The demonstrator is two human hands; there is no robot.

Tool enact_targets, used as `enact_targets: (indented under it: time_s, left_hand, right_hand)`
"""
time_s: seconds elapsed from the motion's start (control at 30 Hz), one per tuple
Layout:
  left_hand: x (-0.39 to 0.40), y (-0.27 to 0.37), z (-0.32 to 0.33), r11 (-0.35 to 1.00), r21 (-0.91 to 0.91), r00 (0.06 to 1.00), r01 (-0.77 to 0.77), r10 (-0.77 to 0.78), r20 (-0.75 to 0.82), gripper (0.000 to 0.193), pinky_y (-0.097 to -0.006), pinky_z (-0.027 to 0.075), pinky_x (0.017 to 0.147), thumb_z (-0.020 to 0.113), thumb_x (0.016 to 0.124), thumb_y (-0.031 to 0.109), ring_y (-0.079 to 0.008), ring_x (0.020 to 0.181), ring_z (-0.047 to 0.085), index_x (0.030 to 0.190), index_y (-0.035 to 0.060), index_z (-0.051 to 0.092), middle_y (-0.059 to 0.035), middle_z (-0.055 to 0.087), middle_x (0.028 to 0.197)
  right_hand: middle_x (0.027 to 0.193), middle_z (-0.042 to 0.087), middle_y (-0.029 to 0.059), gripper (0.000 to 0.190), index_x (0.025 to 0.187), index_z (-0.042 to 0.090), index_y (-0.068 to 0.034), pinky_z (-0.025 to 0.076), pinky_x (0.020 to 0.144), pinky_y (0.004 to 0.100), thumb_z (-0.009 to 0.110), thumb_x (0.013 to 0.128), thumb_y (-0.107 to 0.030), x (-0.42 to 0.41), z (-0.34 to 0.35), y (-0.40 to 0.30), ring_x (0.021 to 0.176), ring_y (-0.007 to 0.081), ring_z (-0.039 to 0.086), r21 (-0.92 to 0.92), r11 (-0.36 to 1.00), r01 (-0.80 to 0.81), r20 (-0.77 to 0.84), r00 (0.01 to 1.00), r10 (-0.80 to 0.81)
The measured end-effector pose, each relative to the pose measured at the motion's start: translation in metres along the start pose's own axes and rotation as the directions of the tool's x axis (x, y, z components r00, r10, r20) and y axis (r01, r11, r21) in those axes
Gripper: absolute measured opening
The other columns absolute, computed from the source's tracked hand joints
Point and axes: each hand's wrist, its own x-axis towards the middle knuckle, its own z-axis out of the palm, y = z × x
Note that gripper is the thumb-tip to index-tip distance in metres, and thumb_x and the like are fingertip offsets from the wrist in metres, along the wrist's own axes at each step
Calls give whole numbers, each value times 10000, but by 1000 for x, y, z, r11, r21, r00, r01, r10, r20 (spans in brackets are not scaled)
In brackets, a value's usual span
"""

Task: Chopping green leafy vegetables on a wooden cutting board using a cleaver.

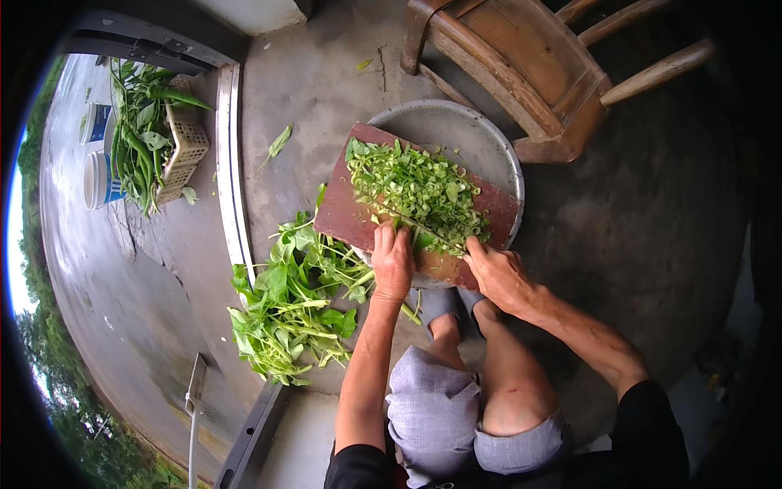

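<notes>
A reddish cutting board (336, 208) lies across the rim of a round metal basin (517, 177). Chopped green stems and leaves (421, 183) are heaped on the board's far half. My left hand (393, 260) is closed on leafy greens at the board's near edge. My right hand (504, 275) grips the right end of a knife, whose thin blade (421, 227) slants across the board along the chopped pile; its handle is hidden in the hand. A pile of uncut leafy greens with long stems (293, 305) rests on the floor left of the basin, some stems reaching close to my left hand.
A wooden chair (507, 67) stands beyond the basin at the upper right. Left of a metal door sill (231, 165) are a plastic basket (186, 143) of long green peppers (137, 147) and white tubs (96, 180). A pole with a flat head (195, 391) is at the lower left.
</notes>
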Motion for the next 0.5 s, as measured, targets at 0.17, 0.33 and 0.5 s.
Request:
enact_targets:
  time_s: [0.17,0.33,0.5]
  left_hand:
    - [0,4,2,1000,-10,1000,18,-18,-10,280,-451,487,885,643,808,-13,-412,1035,548,1085,-19,605,-228,549,1131]
    - [-11,11,-2,993,102,998,67,-68,8,406,-469,470,915,663,786,-9,-433,1083,512,1181,-28,575,-257,490,1221]
    - [16,18,-4,993,9,993,117,-117,-12,403,-457,485,841,631,762,-54,-421,1018,529,1160,-1,587,-234,509,1106]
  right_hand:
    - [685,638,217,177,1035,478,11,527,555,492,555,955,-126,13,26,4,672,419,664,12,996,-91,115,989,89]
    - [698,630,222,179,1031,480,0,514,546,493,571,952,-132,16,23,4,672,418,659,74,993,-95,88,992,89]
    - [747,627,216,197,1081,485,1,514,566,473,583,944,-100,4,-16,-2,681,415,644,91,991,-94,3,996,94]
